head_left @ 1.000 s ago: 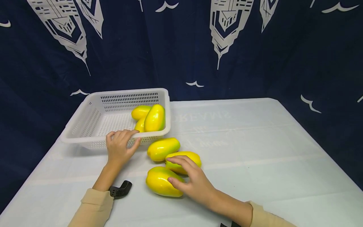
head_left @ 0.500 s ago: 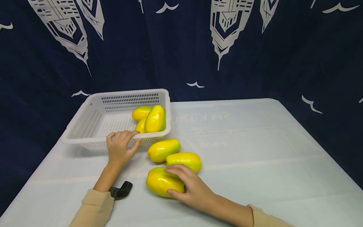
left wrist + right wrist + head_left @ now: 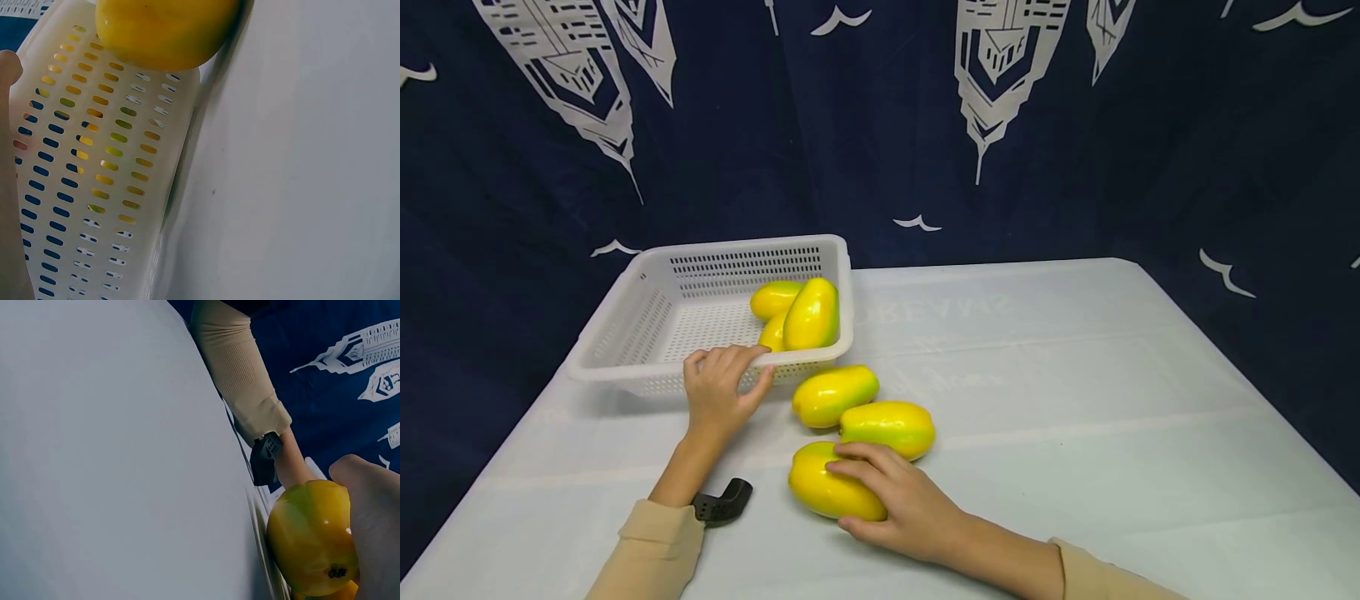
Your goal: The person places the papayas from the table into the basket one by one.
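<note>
A white plastic basket (image 3: 647, 371) stands at the left, holding several yellow-green papayas, one of them a pear-shaped papaya (image 3: 811, 315) in front. My left hand (image 3: 718, 387) grips its near rim, fingers over the edge and thumb outside. On the table in front lie three more: a papaya (image 3: 835, 396) close to the basket, a middle papaya (image 3: 889, 427) and a nearest papaya (image 3: 831, 487). My right hand (image 3: 910, 508) holds the nearest one, fingers over its top and thumb at the near side. In the right wrist view, that papaya (image 3: 309, 537) shows its dark stem end beside my thumb.
A white cloth (image 3: 1075, 400) covers the table and bears faint lettering. Behind it hangs a dark blue curtain (image 3: 880, 125) with white building prints. A black wrist device (image 3: 724, 502) sits on the left forearm.
My right hand has moved from above the middle papaya toward the nearest one, and its fingers have closed around it. The left hand stays on the basket rim.
</note>
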